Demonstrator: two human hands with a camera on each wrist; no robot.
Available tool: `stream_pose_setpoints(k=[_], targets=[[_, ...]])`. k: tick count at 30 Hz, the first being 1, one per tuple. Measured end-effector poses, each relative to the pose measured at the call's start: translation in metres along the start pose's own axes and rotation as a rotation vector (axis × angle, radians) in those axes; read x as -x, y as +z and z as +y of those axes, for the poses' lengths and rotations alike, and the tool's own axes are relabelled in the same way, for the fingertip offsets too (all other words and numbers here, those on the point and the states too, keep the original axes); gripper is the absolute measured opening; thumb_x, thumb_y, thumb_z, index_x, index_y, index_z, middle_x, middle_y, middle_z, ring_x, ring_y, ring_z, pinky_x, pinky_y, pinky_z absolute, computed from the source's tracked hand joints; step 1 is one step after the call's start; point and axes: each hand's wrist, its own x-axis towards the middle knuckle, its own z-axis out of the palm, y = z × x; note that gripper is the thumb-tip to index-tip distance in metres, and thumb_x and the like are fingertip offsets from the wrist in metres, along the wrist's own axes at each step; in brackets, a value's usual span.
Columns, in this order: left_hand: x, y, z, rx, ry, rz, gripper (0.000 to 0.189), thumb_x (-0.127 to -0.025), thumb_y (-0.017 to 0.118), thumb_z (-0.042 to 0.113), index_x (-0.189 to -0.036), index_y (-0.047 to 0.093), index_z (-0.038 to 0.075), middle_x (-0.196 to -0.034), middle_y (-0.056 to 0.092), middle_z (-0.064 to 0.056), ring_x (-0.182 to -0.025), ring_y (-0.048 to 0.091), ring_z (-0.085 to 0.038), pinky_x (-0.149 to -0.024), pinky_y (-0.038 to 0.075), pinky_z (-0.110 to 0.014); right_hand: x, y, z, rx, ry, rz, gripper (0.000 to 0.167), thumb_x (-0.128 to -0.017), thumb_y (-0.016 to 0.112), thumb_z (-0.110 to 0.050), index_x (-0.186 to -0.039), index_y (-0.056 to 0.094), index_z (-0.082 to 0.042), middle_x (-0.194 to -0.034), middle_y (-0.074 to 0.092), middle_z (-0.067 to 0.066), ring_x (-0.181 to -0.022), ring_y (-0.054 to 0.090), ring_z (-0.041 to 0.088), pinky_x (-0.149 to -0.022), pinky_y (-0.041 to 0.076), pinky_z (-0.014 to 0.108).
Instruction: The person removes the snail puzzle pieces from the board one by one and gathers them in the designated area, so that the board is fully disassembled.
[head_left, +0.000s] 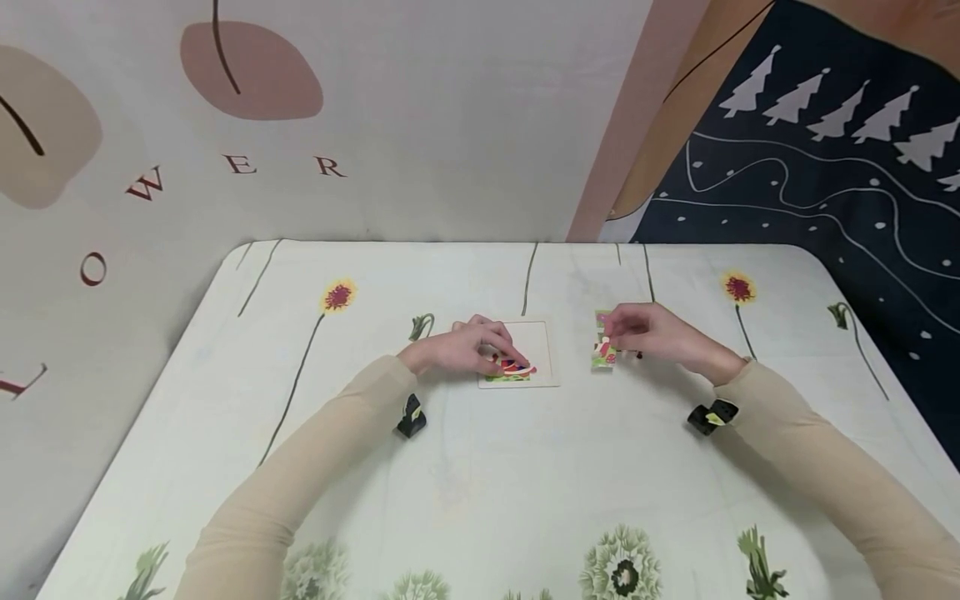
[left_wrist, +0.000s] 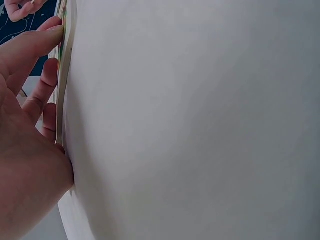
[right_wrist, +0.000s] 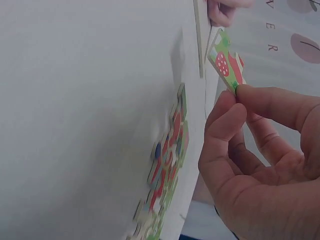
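A thin, light-coloured puzzle board (head_left: 538, 340) lies flat on the table, with colourful jigsaw pieces (head_left: 510, 377) set along its lower part. My left hand (head_left: 471, 346) rests on the board's left side, its fingertips touching those pieces; in the left wrist view the board (left_wrist: 64, 95) appears edge-on under the fingers. My right hand (head_left: 658, 335) is to the right of the board. Between thumb and fingertips it pinches a green jigsaw piece (right_wrist: 226, 62) with a red, white-dotted shape, held above the table. Loose jigsaw pieces (right_wrist: 167, 165) lie beneath it, partly hidden by the hand in the head view.
A white cloth with printed flowers (head_left: 450, 492) covers the table. Behind it hangs a pale printed cloth (head_left: 450, 125), with a dark tree-patterned one (head_left: 810, 175) at the right. Black wrist devices (head_left: 712, 417) sit at both sleeves.
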Motion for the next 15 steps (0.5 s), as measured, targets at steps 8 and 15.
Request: stream_pose_setpoints(k=[8,15], targets=[[0.0,0.0,-0.001,-0.008,0.002,0.001,0.034,-0.09,0.066,0.013,-0.122,0.073,0.024,-0.12,0.059,0.003,-0.124,0.035,-0.024,-0.097,0.018,-0.046,0.006,-0.008,0.005,0.014,0.018,0.005,0.02,-0.092,0.061,-0.002,-0.111,0.062,0.004,-0.103,0.066,0.015,-0.08,0.055,0.005,-0.069,0.05,0.024],[0.0,0.001,0.0,-0.03,0.005,0.003,0.033,-0.091,0.066,0.016,-0.122,0.073,0.025,-0.122,0.059,0.003,-0.119,0.036,-0.023,-0.096,0.019,-0.044,0.012,-0.014,0.01,0.037,0.017,0.005,0.019,-0.092,0.061,-0.002,-0.111,0.062,0.005,-0.105,0.066,0.015,-0.083,0.054,0.007,-0.07,0.049,0.024]])
